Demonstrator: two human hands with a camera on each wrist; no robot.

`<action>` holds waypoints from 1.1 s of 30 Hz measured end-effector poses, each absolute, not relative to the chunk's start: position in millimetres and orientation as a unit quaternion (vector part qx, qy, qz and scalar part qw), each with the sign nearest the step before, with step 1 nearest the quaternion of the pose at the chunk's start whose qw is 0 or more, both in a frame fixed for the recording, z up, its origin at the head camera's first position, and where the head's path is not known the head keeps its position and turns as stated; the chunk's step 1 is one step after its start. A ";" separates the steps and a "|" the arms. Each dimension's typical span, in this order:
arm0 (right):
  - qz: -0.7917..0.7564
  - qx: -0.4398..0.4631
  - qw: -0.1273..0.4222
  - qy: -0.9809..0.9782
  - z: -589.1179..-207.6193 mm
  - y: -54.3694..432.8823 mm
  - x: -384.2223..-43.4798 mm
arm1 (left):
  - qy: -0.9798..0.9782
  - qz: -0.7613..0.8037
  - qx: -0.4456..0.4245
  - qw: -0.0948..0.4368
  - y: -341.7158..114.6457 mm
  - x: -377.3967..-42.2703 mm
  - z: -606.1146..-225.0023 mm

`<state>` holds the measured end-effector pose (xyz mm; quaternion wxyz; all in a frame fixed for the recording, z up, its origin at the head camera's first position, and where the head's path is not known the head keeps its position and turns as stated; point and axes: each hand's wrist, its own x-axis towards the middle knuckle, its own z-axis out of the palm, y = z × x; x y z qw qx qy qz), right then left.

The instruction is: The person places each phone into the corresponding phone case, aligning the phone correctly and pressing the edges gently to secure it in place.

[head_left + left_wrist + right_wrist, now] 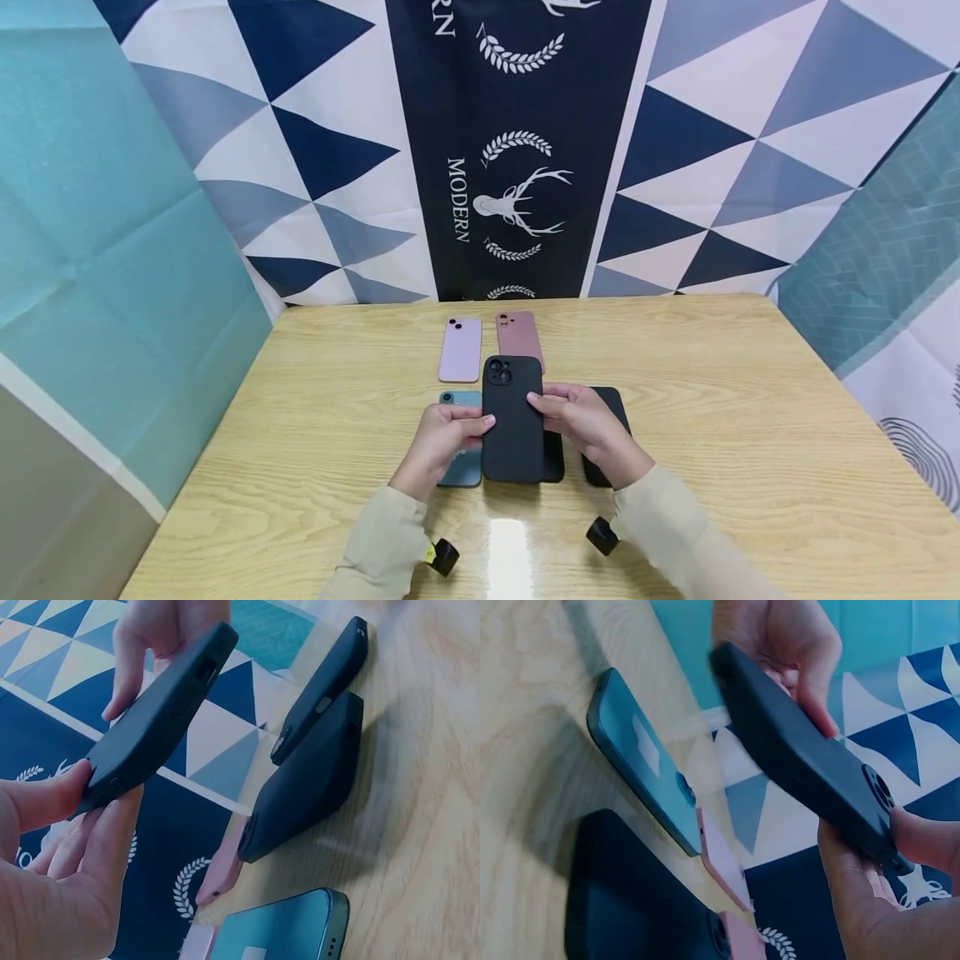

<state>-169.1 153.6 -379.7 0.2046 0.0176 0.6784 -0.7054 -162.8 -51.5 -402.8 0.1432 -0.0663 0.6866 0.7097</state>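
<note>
Both hands hold a matte black smartphone (pixel 513 437) in a case, its camera side up, over the table. My left hand (pixel 441 437) pinches its left edge, thumb on top and fingers beneath, as the left wrist view shows. On the opposite edge, my right hand (pixel 588 421) grips it in the same way. Partly hidden under the left hand lies a blue-green phone (pixel 459 477). A second black phone (pixel 553 458) shows from behind the held one. Another black phone (pixel 597 475) lies under the right hand.
Farther back on the wooden table (pixel 337 392) lie a lilac phone (pixel 460 350) and a pink phone (pixel 519 333). A patterned cloth (pixel 517 125) hangs behind the table's far edge. Small black wrist devices (pixel 602 536) sit by both sleeves.
</note>
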 end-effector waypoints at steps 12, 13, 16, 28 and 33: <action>-0.695 0.028 0.184 0.695 -380.1 158.0 -168.6 | 0.734 0.647 0.023 0.206 -54.0 -164.3 -401.2; -0.693 0.031 0.183 0.697 -380.3 158.5 -168.0 | 0.740 0.638 0.027 0.211 -53.9 -164.7 -399.5; -0.694 0.037 0.179 0.697 -379.8 158.8 -166.3 | 0.754 0.622 0.023 0.208 -52.6 -166.0 -394.8; -0.719 -0.005 0.212 0.662 -382.3 157.9 -164.2 | 0.747 0.659 -0.037 0.079 -44.4 -165.0 -387.2; -0.713 -0.024 0.241 0.658 -385.4 160.1 -167.1 | 0.733 0.673 -0.058 0.083 -43.7 -162.7 -388.4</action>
